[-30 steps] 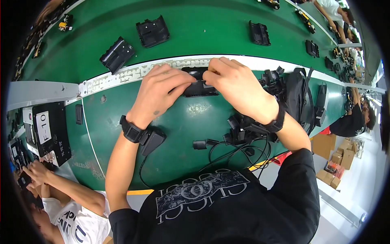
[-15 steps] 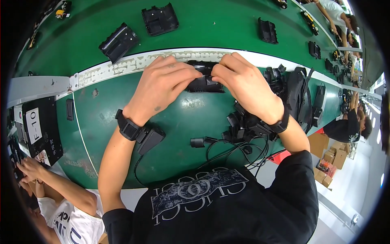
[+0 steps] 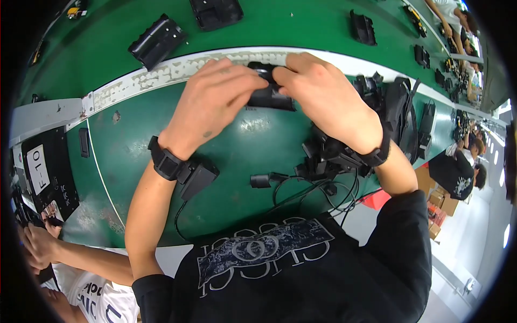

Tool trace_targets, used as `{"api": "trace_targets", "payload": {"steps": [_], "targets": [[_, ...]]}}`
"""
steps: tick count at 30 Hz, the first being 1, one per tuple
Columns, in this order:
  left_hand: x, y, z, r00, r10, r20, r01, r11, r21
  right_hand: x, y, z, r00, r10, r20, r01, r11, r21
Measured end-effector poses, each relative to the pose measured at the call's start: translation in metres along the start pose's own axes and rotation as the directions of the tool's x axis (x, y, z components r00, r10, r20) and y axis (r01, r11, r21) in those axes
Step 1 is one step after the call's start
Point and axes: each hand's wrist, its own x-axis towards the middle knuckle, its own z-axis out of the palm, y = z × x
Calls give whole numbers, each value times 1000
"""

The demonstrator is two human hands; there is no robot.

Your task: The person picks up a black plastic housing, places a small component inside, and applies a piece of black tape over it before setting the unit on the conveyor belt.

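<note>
Between my hands is a black plastic housing (image 3: 272,99), at the far edge of the green bench by the white rail. My left hand (image 3: 219,96) is closed on its left end, the thumb and fingers pinching it. From the right, my right hand (image 3: 318,92) grips its upper right part with bent fingers. Both hands hide much of the housing, so what the fingertips press on cannot be made out. A black strap circles each wrist, and a black box-shaped device (image 3: 199,180) on a cable lies beside my left wrist.
Beyond the white rail (image 3: 161,71) lie black plastic shells (image 3: 157,42) on a green surface. Several black adapters and tangled cables (image 3: 323,156) crowd the right, beside a black bag (image 3: 398,107). At lower left a co-worker's arm (image 3: 86,261) reaches toward a black panel (image 3: 51,172).
The view has shifted slightly, so the bench things sit a little higher in it. My right hand's fingers have moved left over the housing. The co-worker's arm at lower left has shifted.
</note>
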Motion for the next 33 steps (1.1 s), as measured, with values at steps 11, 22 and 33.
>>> {"api": "trace_targets", "payload": {"steps": [11,22,33], "targets": [[6,10,-6,995,-98,-30,93,987,-130,-13,-10,26,982,95,-162,-115,986,-120],[68,-38,-29,994,-101,37,60,806,589,-10,104,-7,816,494,-300,-461,870,177],[84,-28,-16,987,-72,146,-26,819,573,-119,84,-4,965,225,-134,-224,974,24]]}}
